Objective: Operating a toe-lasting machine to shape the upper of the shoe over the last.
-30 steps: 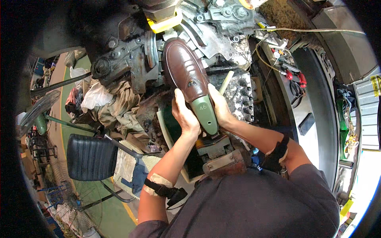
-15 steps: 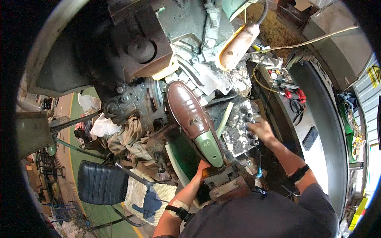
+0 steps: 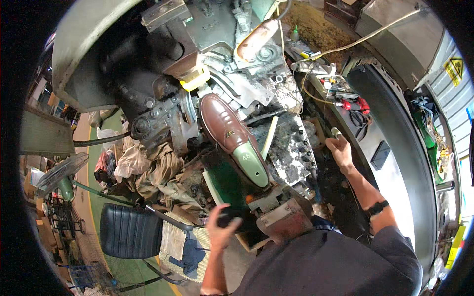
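A brown leather loafer (image 3: 220,120) with a small metal ornament is stretched over a pale green last (image 3: 250,162). It stands in the machine, toe away from me, heel end above a worn metal block (image 3: 280,217). Left of that block, my left hand (image 3: 221,229) is blurred, its fingers curved and apart beside a dark area; I make out nothing held. My right hand (image 3: 340,153) is off to the right, beyond the machine's blackened white panel (image 3: 296,165). Its fingers are bent together, with a small pale piece at their tips that I cannot identify. Neither hand touches the loafer.
A pale stick (image 3: 270,138) slants beside the loafer. At right, a red-handled tool (image 3: 356,105) and a phone (image 3: 381,155) lie along a bench. A lamp (image 3: 256,40) hangs above. A black chair (image 3: 132,231) and heaped cloths (image 3: 163,165) are at left.
My left hand has come away from under the heel end of the last, moving left. My right hand has shifted right, away from the blackened panel. The view has also shifted a little.
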The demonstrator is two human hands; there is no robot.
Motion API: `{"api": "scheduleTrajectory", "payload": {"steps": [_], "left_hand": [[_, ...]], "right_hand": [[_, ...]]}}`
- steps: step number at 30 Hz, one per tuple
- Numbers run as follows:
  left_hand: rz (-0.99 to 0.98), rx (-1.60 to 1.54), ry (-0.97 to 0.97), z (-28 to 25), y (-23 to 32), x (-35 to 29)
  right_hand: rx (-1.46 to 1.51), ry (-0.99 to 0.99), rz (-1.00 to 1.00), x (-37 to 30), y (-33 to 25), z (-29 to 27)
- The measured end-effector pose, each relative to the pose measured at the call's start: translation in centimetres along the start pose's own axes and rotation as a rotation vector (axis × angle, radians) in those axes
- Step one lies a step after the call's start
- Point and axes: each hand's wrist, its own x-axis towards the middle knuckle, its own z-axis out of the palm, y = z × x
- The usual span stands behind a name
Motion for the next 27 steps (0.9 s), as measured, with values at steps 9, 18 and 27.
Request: {"api": "scheduleTrajectory", "payload": {"steps": [9, 18, 27], "left_hand": [[0.084, -1.049, 0.228, -7.7, 15.4, 6.8], [-0.187, -1.085, -0.228, 11.5, 26.1, 11.5], [-0.678, -0.73, -0.91, 43.6, 27.5, 2.5]], "right_hand": [[0.081, -0.829, -0.989, -16.2, -15.2, 7.7], [0.045, -0.262, -0.961, -16.7, -12.7, -6.8], [0.399, 0.375, -0.099, -22.7, 0.8, -27.2]]}}
